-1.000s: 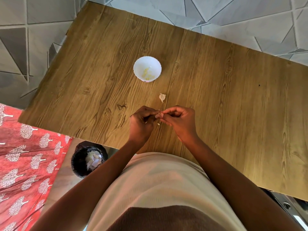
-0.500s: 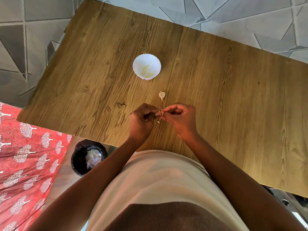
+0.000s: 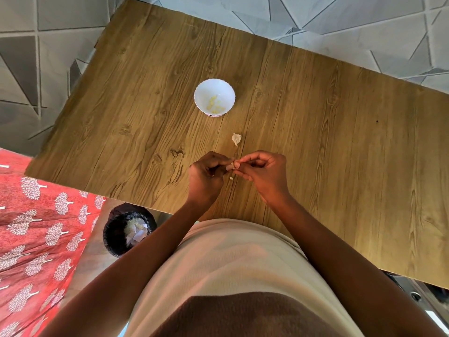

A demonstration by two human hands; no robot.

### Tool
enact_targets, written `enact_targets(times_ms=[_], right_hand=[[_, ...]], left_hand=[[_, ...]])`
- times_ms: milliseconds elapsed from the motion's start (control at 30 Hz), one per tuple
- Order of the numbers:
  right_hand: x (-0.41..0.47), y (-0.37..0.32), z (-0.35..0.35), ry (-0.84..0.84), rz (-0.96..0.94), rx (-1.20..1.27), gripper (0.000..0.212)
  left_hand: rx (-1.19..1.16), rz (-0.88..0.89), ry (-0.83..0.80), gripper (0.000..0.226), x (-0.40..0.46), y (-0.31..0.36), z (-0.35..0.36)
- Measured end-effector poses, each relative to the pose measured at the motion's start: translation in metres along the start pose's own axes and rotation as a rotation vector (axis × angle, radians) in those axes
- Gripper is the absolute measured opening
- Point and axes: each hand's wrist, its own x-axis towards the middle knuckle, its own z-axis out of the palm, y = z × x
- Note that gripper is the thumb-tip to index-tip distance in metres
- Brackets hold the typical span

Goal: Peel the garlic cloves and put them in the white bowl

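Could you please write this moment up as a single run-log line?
step: peeling | left hand and right hand: pinch garlic clove | white bowl: holds peeled cloves | table: one unpeeled clove

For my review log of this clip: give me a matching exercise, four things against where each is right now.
Things:
1. white bowl
2. unpeeled garlic clove
3. garlic clove being peeled
4. black bin

Places:
A. pinched between the left hand and right hand
B. on the floor beside the table
C. farthest up the table, peeled pieces inside
D. alone on the table between bowl and hands

Pairs: 1-C, 2-D, 3-A, 4-B
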Motion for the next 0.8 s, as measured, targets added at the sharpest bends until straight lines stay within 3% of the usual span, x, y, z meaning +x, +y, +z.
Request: enact_targets(times_ms=[367, 633, 800], right_hand=[[0.003, 0.006, 0.000, 0.043, -0.122, -0.236, 0.013], [-0.003, 0.006, 0.005, 0.068, -0.292, -0.421, 0.014], [-0.005, 0.007, 0.007, 0.066, -0.344, -0.461, 0.012]], left_hand=[[-0.053, -0.045, -0.003, 0.015, 0.000, 0.003, 0.002], [-0.223, -0.237, 0.023, 0.015, -0.002, 0.014, 0.004], [-0.196, -0.294, 0.048, 0.012, -0.002, 0.018, 0.004]])
